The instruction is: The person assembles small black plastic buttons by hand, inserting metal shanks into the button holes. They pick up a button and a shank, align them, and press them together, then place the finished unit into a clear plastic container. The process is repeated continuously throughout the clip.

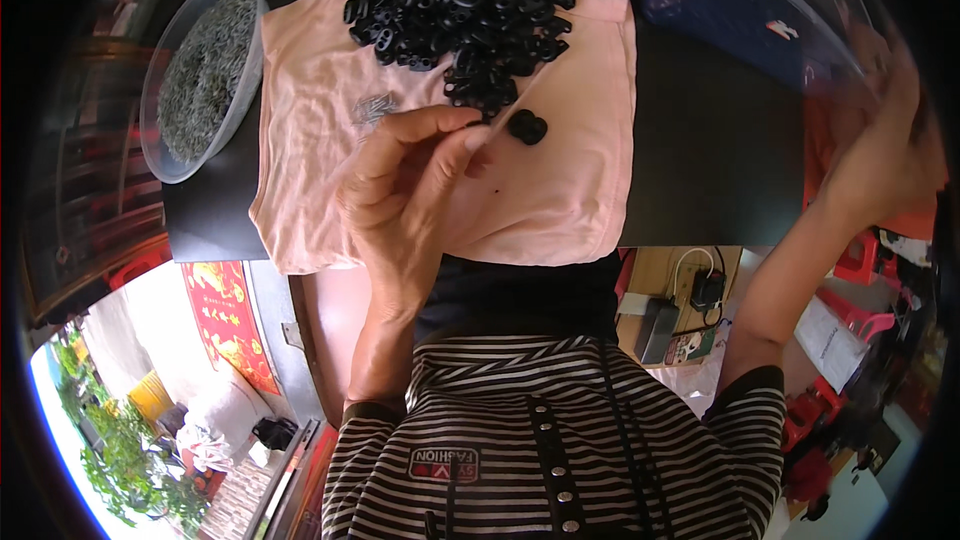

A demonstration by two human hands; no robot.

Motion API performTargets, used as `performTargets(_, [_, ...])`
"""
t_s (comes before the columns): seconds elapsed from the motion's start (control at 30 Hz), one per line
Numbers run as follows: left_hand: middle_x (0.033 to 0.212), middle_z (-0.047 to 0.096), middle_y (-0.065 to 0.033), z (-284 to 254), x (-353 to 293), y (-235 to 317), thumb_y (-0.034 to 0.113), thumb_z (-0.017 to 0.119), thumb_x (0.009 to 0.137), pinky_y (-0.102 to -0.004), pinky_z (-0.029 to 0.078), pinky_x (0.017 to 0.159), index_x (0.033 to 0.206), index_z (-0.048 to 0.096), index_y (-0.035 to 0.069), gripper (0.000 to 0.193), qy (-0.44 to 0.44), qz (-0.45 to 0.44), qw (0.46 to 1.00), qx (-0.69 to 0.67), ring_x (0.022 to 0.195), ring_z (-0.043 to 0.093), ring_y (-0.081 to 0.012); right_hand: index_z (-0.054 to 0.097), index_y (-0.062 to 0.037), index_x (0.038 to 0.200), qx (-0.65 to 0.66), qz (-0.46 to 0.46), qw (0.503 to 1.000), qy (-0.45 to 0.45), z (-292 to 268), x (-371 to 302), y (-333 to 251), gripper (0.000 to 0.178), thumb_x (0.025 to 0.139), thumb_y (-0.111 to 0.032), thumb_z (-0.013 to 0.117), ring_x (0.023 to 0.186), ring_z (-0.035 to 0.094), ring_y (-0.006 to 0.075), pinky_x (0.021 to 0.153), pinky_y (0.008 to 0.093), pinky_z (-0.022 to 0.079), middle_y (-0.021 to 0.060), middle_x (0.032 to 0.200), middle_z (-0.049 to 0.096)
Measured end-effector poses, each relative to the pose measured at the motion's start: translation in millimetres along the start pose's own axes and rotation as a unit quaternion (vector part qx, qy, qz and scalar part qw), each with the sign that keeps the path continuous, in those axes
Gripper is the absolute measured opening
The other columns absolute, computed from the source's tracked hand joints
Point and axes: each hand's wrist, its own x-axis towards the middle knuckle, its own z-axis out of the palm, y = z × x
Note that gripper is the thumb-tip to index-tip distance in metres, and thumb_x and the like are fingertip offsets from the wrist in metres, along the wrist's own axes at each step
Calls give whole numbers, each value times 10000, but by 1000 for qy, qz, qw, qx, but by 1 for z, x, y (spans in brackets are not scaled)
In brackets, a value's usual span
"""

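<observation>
My left hand [395, 195] is over the pink cloth [570, 210], its thumb and forefinger pinched together just below the pile. Whatever lies between those fingertips is too small and hidden to name. A thin pale ridge, perhaps a cloth fold, runs up and right from them. Heaped above is a pile of small black ring-shaped pieces [450, 0]; a separate black piece [527, 127] sits right of the fingertips. A little bunch of thin metal pins [375, 108] rests left of the pile. Far right, my right hand [880, 165] is beside a clear plastic bag or container, fingers blurred.
On the left stands a clear plastic tub [152, 125] full of thin metal pieces. The dark tabletop [715, 180] shows around the cloth. Something blue under clear plastic [720, 15] lies at the back right. Below the table edge are a wooden surface [640, 275] with cables and red stools [855, 315].
</observation>
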Motion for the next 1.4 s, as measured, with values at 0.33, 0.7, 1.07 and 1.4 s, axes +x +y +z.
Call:
performTargets(0.33, [911, 628, -82, -12, -19, -3, -52, 589, 872, -242, 517, 762, 1002, 587, -56, 130, -50, -77, 987, -130, 836, 630, -130, 638, -50, 813, 126, -124, 873, -455, 87, -117, -40, 57, 766, -80, 654, 740, 597, 225, 620, 340, 480, 59, 773, 607])
performTargets(0.7, [1024, 608, -110, -22, -20, -14, -82, 566, 868, -268, 535, 844, 1108, 524, -54, 245, -107, -69, 957, -262, 931, 640, -174, 619, -63, 812, 58, -282, 786, -547, 129, -126, -45, 115, 700, -87, 632, 790, 610, 231, 599, 354, 520, 44, 792, 594])
performTargets(1.07, [996, 636, -138, -23, -19, -22, -83, 607, 836, -266, 542, 799, 979, 611, -71, 143, -112, 12, 979, -171, 881, 647, -196, 585, -42, 771, 32, -262, 791, -553, 130, -126, -50, 104, 780, -141, 616, 797, 614, 223, 589, 333, 524, 43, 789, 598])
performTargets(1.4, [901, 638, -81, -25, -22, -12, -25, 623, 854, -220, 515, 714, 1013, 614, -46, 161, -102, -90, 967, -217, 804, 627, -122, 578, -31, 800, 66, -230, 789, -566, 131, -130, -51, 85, 791, -112, 602, 800, 614, 251, 635, 369, 513, 75, 812, 610])
